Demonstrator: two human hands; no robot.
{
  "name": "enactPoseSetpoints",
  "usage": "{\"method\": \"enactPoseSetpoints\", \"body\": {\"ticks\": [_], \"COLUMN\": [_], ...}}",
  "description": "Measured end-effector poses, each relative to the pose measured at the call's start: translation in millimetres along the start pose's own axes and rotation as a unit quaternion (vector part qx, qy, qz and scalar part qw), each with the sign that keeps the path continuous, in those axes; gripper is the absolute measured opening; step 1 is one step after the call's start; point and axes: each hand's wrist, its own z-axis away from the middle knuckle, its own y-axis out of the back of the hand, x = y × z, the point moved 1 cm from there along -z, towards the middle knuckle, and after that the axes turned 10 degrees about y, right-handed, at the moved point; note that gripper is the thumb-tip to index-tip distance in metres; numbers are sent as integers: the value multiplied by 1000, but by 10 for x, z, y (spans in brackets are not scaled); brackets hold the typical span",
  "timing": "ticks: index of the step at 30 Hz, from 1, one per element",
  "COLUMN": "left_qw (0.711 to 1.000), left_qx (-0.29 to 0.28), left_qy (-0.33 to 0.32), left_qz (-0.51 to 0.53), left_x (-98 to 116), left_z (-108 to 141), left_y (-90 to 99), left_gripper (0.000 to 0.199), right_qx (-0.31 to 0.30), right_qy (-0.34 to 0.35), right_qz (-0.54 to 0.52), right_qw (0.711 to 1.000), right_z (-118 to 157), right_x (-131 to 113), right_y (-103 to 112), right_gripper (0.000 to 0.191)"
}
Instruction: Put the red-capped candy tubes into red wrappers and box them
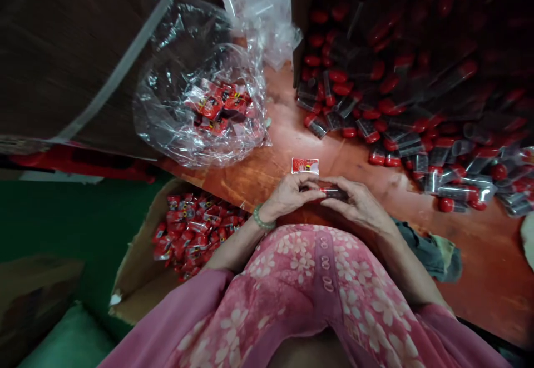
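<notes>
Both my hands meet over the reddish wooden table edge. My left hand (pixel 287 195), with a green bead bangle (pixel 262 218) on its wrist, and my right hand (pixel 354 204) both hold a small clear tube with a red cap (pixel 331 193). My fingers hide most of the tube. A small red-and-white printed label or sachet (pixel 305 165) lies on the table (pixel 479 268) just beyond my left fingers, apart from them.
A large heap of red-capped clear tubes (pixel 400 118) covers the table's far right. A clear plastic bag (pixel 217 145) holds red packets. A cardboard box (pixel 137 279) of red packets stands by my left arm. A grey-green cloth (pixel 436 257) lies beside my right arm.
</notes>
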Motion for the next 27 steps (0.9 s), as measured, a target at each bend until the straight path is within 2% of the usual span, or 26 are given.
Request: {"method": "enactPoseSetpoints", "body": {"ticks": [4, 8, 10, 14, 18, 20, 23, 27], "left_qw": [989, 966, 963, 961, 933, 922, 916, 920], "left_qx": [51, -3, -17, 47, 72, 86, 112, 119], "left_qy": [8, -18, -13, -9, 22, 35, 40, 39], "left_qz": [137, 258, 269, 274, 352, 377, 382, 372], "left_x": [37, -19, -56, -53, 28, 54, 59, 36], "left_z": [-21, 45, 58, 5, -65, -92, -138, -213], "left_y": [82, 8, -89, -241, -264, -255, -250, -252], "left_gripper": [46, 61, 56, 43, 38, 37, 42, 45], "right_qx": [121, 246, 275, 272, 241, 230, 249, 274], "right_qy": [-31, -77, -72, -62, -65, -53, -10, 41], "right_qz": [-88, -161, -169, -186, -228, -217, -116, 29], "right_qw": [988, 953, 944, 942, 941, 947, 961, 960], "right_z": [-3, -48, -96, -196, -244, -254, -263, -280], "right_x": [77, 113, 99, 55, 48, 54, 61, 82], "right_y": [-58, -101, -124, -208, -312, -351, -381, -381], "right_gripper": [33, 35, 36, 39, 41, 40, 32, 27]}}
